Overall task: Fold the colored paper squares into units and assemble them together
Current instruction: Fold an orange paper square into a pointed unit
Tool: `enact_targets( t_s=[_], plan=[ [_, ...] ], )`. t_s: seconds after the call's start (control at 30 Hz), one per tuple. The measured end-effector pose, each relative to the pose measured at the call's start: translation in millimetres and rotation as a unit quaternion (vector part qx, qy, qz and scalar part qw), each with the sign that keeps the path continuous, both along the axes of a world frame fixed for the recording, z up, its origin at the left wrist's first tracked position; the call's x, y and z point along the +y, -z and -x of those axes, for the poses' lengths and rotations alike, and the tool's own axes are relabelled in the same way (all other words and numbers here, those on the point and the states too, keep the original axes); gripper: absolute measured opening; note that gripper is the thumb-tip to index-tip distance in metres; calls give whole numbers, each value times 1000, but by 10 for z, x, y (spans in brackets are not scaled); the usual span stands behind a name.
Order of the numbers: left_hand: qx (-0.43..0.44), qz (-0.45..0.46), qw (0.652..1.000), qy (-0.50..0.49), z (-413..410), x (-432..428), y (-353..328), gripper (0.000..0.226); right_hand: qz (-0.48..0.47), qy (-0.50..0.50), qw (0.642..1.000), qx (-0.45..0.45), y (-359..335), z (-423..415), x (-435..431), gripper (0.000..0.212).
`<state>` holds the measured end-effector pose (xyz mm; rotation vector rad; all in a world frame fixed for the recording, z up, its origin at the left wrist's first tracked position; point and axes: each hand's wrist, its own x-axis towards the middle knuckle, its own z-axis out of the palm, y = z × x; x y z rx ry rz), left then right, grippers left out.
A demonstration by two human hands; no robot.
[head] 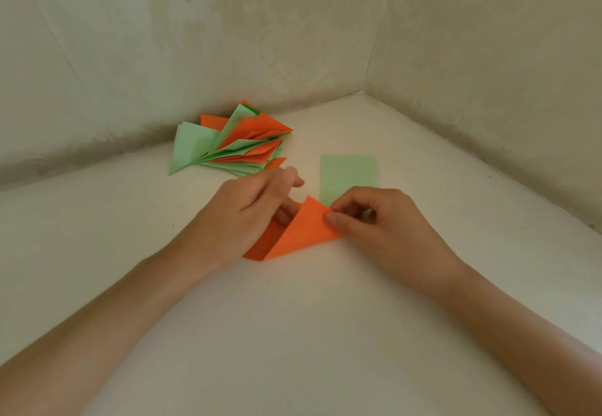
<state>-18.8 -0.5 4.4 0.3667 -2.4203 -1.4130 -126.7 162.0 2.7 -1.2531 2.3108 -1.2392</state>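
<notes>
Left forearm (130, 301) and right forearm (505, 301) came in bare from the lower corners, both lying low over the white counter (293, 334) and converging toward mid-frame. Left hand (257, 207) sat knuckles-up over the left part of the orange paper (303, 233). Its fingers (286, 212) were bent, with the tips down on the darker lower layer just inside the fold, and the thumb was lifted clear. Could not tell whether they gripped an edge or only pressed. Right hand (381, 220) pinched the right edge of the lighter upper flap between thumb and forefinger, the other fingers curled behind. Orange paper lay on the counter between the two hands. It was partly folded, the upper flap raised into a point at the top and both layers narrowing to a tip at lower left. Green sheet (348, 174), rectangular and flat, lay just beyond the right hand, its near end hidden behind the orange flap and the knuckles. Pile (234, 145) of folded green and orange units sat farther back on the left, fanned out against the foot of the wall (195, 40), its near edge close to the left thumb. Two pale, mottled walls met in a corner at the back right.
</notes>
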Motion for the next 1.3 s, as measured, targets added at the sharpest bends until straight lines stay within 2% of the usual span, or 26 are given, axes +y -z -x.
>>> enact_targets(
  t_s=[0.07, 0.13, 0.2, 0.27, 0.3, 0.43, 0.5, 0.7, 0.9, 0.97, 1.03, 1.17, 1.3],
  plan=[
    [-8, 11, 1000, 6, -1, 5, 24, 29, -20, 10, 1000, 17, 3, -33, -39, 9],
    [-22, 102, 994, 8, -3, 18, 83, 23, -43, 12, 998, 50, 7, -53, -63, 5],
    [-37, 191, 981, 2, 17, 9, 148, 38, -59, 17, 995, 77, 23, -52, -71, 5],
    [-65, 243, 968, -16, 43, -3, 164, 55, -63, 21, 994, 90, 34, -44, -75, 5],
    [-74, 257, 963, -21, 52, -6, 165, 57, -65, 21, 993, 97, 38, -40, -80, 5],
    [-54, 252, 966, -10, 37, 1, 153, 28, -64, 21, 992, 104, 42, -47, -88, 3],
    [-45, 241, 970, -4, 34, 4, 152, 22, -61, 21, 993, 101, 45, -49, -84, 2],
    [-44, 261, 964, 5, 34, 27, 134, 48, -62, 17, 992, 104, 56, -55, -85, 3],
    [-29, 208, 978, -1, 21, 41, 127, 16, -57, 7, 993, 105, 52, -53, -70, 2],
    [-5, 183, 983, 3, 8, 53, 102, 16, -41, 9, 992, 116, 55, -58, -62, 2],
    [17, 119, 993, 11, 2, 55, 78, 16, -10, 21, 992, 120, 50, -66, -55, 2],
    [73, -49, 995, 43, 14, 83, 58, 12, 58, 27, 997, 44, 17, -62, -21, 15],
    [131, -105, 985, 42, 5, 129, 7, 22, 124, 18, 990, -61, -3, -55, 5, 7]
  ],
)
